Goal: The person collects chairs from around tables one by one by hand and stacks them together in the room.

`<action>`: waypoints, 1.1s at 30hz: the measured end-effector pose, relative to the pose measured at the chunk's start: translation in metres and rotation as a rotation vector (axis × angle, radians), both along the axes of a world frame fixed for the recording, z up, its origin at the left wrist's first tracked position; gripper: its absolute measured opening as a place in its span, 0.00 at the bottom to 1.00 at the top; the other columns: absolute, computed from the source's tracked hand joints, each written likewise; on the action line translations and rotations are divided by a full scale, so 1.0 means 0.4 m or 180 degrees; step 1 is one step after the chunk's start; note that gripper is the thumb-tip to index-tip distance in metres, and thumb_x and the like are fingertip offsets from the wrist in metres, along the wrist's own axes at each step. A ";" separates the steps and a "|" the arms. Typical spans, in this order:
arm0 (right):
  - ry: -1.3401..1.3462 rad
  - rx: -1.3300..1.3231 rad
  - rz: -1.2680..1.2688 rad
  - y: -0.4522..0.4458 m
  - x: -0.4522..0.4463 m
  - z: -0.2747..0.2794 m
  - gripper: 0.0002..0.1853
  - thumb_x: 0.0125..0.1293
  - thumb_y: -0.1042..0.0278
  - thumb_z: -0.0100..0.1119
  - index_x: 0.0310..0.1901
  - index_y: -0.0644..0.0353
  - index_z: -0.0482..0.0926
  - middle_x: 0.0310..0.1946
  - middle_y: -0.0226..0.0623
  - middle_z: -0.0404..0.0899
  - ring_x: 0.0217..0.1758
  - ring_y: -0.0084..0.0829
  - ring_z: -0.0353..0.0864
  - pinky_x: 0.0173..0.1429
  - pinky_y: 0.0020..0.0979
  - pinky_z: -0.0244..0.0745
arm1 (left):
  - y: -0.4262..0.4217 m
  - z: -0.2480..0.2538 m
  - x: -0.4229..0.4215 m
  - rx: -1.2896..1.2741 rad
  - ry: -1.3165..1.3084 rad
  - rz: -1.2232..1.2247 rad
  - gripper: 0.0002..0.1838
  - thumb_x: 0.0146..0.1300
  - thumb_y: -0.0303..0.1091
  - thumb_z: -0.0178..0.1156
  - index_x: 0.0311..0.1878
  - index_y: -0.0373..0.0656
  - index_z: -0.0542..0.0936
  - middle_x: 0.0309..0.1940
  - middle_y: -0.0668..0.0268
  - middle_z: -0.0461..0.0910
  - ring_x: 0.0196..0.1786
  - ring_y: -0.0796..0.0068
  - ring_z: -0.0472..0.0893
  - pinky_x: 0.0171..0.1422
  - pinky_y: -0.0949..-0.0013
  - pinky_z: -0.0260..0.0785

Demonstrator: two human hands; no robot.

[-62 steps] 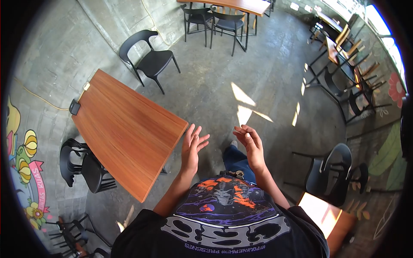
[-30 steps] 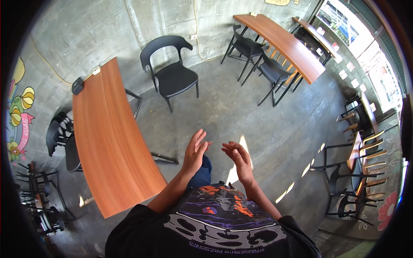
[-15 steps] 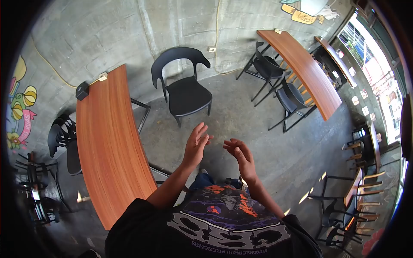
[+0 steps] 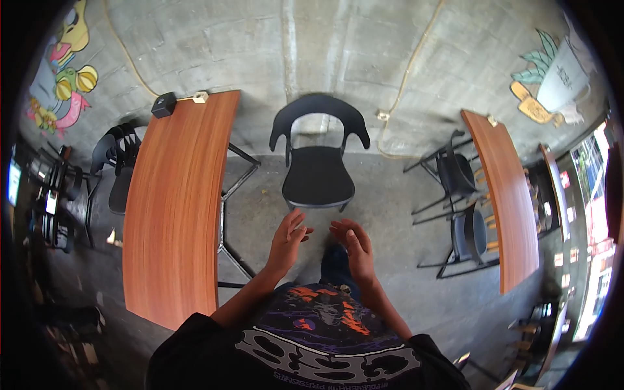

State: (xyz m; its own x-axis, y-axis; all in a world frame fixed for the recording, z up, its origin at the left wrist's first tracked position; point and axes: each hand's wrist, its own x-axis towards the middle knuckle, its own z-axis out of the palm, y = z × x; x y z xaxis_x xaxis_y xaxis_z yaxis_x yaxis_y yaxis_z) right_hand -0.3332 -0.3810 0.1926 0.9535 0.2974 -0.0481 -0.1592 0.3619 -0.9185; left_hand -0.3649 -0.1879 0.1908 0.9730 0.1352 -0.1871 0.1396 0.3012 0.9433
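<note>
Both my hands are raised in front of my body, palms roughly facing each other, with a gap between them. My left hand (image 4: pixel 287 242) is open, its fingers apart and holding nothing. My right hand (image 4: pixel 355 246) is open too, fingers extended and bent slightly inward, with nothing in it. Straight beyond them a black chair (image 4: pixel 318 175) stands against the concrete wall, nearest to my fingertips but not touched. To the left of my left hand is a long wooden table (image 4: pixel 179 208) with a black box (image 4: pixel 164 104) and a white socket (image 4: pixel 200 97) at its far end.
A second wooden table (image 4: pixel 510 195) is on the right, with black chairs (image 4: pixel 468 234) at its near side. More black chairs (image 4: pixel 118 162) stand left of the first table. The grey floor (image 4: pixel 383 195) lies between the tables. A cable (image 4: pixel 416 58) runs down the wall.
The view has turned right to left across the room and closer to the wall, so the black chair now sits centred ahead. My hands stay raised and apart, in nearly the same pose.
</note>
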 end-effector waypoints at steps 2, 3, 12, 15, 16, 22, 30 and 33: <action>-0.0098 0.0069 0.0130 -0.022 0.121 0.008 0.20 0.78 0.62 0.42 0.64 0.67 0.67 0.60 0.52 0.74 0.65 0.42 0.74 0.73 0.41 0.63 | -0.030 0.002 0.094 -0.0012 -0.0115 0.0173 0.29 0.74 0.33 0.52 0.75 0.40 0.57 0.71 0.48 0.62 0.60 0.66 0.78 0.59 0.66 0.71; -0.0210 0.0067 0.0123 -0.038 0.183 0.008 0.20 0.78 0.62 0.42 0.64 0.67 0.67 0.60 0.52 0.74 0.65 0.42 0.74 0.73 0.41 0.63 | -0.038 0.005 0.148 -0.0023 -0.0132 0.0196 0.29 0.74 0.33 0.52 0.75 0.40 0.57 0.71 0.48 0.62 0.60 0.67 0.78 0.59 0.66 0.71; -0.0016 0.0097 0.0244 -0.142 0.485 0.017 0.19 0.78 0.64 0.41 0.63 0.66 0.68 0.60 0.50 0.75 0.64 0.41 0.75 0.71 0.40 0.65 | -0.142 0.102 0.467 0.0516 -0.0442 0.0034 0.31 0.73 0.29 0.54 0.76 0.40 0.55 0.73 0.47 0.59 0.64 0.65 0.75 0.66 0.65 0.68; 0.0102 0.0225 0.0352 -0.141 0.542 -0.009 0.19 0.78 0.65 0.41 0.63 0.66 0.68 0.60 0.50 0.75 0.64 0.41 0.75 0.72 0.40 0.65 | -0.184 0.071 0.483 0.0150 -0.0362 0.0218 0.31 0.73 0.29 0.54 0.75 0.39 0.55 0.72 0.47 0.60 0.62 0.67 0.77 0.65 0.67 0.69; 0.0108 0.0204 0.0425 -0.140 0.564 -0.004 0.19 0.78 0.65 0.41 0.63 0.66 0.68 0.60 0.50 0.75 0.64 0.41 0.75 0.72 0.40 0.65 | -0.189 0.058 0.486 0.0134 -0.0358 0.0292 0.31 0.73 0.29 0.54 0.75 0.39 0.55 0.72 0.47 0.60 0.62 0.67 0.77 0.65 0.67 0.69; 0.0219 0.0076 0.0632 -0.128 0.687 -0.028 0.19 0.78 0.65 0.41 0.64 0.66 0.68 0.60 0.51 0.75 0.64 0.41 0.76 0.71 0.40 0.66 | -0.148 -0.023 0.507 0.0148 0.0166 0.0483 0.29 0.73 0.29 0.55 0.74 0.39 0.58 0.71 0.53 0.63 0.57 0.72 0.80 0.61 0.72 0.70; 0.0251 -0.0717 0.0625 -0.070 1.038 -0.223 0.20 0.76 0.64 0.50 0.62 0.67 0.68 0.56 0.47 0.78 0.59 0.35 0.78 0.65 0.35 0.71 | 0.206 -0.161 0.824 0.0694 0.0821 0.0255 0.30 0.70 0.37 0.58 0.72 0.40 0.63 0.66 0.54 0.71 0.59 0.67 0.78 0.59 0.67 0.70; 0.0133 -0.2286 0.0637 -0.115 1.208 -0.379 0.25 0.71 0.59 0.57 0.62 0.68 0.68 0.55 0.50 0.79 0.58 0.39 0.79 0.63 0.35 0.72 | 0.359 -0.356 0.937 0.1480 0.1193 0.0176 0.34 0.66 0.41 0.61 0.71 0.37 0.65 0.66 0.51 0.71 0.63 0.64 0.76 0.62 0.65 0.69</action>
State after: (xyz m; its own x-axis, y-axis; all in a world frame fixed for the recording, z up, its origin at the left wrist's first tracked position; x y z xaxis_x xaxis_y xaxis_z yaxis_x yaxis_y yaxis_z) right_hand 0.1501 -0.4270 0.0410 0.8775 0.3469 -0.3310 -0.1991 -0.3645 -0.9097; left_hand 0.0101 -0.0443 0.0482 0.8413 0.3337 -0.4252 0.4841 -0.1151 0.8674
